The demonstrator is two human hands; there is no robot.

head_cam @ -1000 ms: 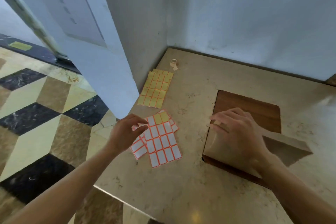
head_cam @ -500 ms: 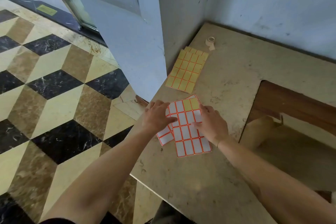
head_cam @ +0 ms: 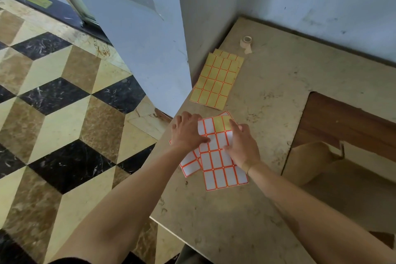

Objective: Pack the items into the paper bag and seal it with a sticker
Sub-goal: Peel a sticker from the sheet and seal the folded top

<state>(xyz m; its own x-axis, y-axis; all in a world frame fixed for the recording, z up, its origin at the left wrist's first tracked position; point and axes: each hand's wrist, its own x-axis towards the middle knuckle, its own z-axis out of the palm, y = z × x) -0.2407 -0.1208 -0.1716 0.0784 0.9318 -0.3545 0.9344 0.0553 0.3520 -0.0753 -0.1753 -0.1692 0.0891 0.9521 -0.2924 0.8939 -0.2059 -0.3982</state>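
The right hand point(head_cam: 243, 148) had left the paper bag point(head_cam: 317, 163) and joined the left hand point(head_cam: 187, 133) on the white label sheet point(head_cam: 222, 169). Both pressed it with loosely spread fingers, apparently picking at a sticker, so sealing looked imminent.

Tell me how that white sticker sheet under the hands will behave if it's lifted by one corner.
The white sticker sheet looks thin and flat, so it would likely flop and weigh little. It overlaps another sheet, so it may slide. Both the left hand and right hand press it down.

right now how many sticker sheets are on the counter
4 visible: two overlapping yellow sheets near the wall, two white sheets under both hands, one peeking out left. More may be hidden.
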